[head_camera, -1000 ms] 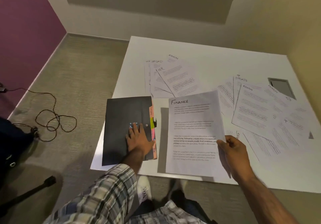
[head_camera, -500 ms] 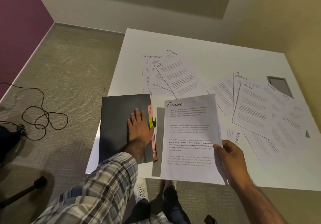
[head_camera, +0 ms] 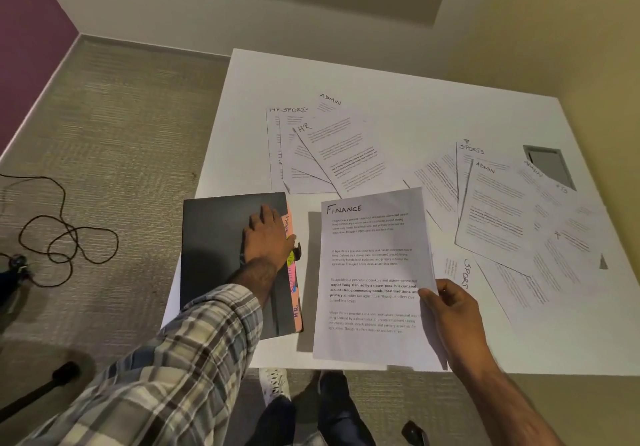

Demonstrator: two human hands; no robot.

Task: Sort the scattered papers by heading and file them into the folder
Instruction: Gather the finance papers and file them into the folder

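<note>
A closed black folder [head_camera: 214, 251] with coloured tabs along its right edge lies at the table's near left corner. My left hand [head_camera: 268, 238] rests flat on its cover near the tabs. My right hand [head_camera: 450, 310] pinches the right edge of a sheet headed FINANCE [head_camera: 370, 272], held lifted just right of the folder. Loose sheets headed HR, SPORTS and ADMIN lie in a pile [head_camera: 329, 148] behind the folder. Another spread of papers [head_camera: 502, 210] covers the table's right side.
The white table [head_camera: 398, 92] stands against a wall on the right, with a grey rectangular cut-out [head_camera: 549, 165] near its far right. A black cable [head_camera: 65, 241] lies coiled on the carpet to the left. My feet [head_camera: 304, 397] show below the table's near edge.
My left hand has slid up the folder cover toward its upper right, near the tabs. The FINANCE sheet stays in my right hand, almost unmoved. The camera has shifted.
</note>
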